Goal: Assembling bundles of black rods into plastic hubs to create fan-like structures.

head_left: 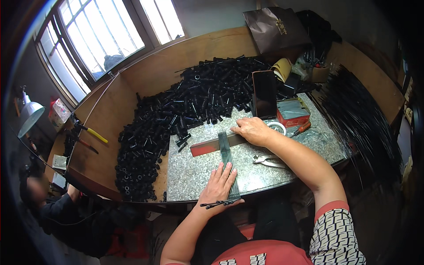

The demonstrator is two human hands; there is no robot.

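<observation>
Several thin dark metal rods (225, 150) lie side by side in a flat row across a long flat bar (207, 148) with a reddish left end. My left hand (217, 183) lies over the near part of the rods, its thumb showing at their other side, and keeps them together. Black-tipped ends (216, 204) stick out by that wrist. My right hand (254, 130) rests at the bar's right end with its fingers drawn together; whatever is between them is hidden. Pincers (268, 160) lie on the speckled board (190, 176), near my right forearm.
A big heap of black tubular parts (194, 95) fills the back and left. A phone (264, 93) stands upright by a red box (293, 111) of thin rods, a white round dish (278, 127) and an orange-handled screwdriver (302, 128). Long black rods (362, 110) are piled right. Another person (75, 221) sits left.
</observation>
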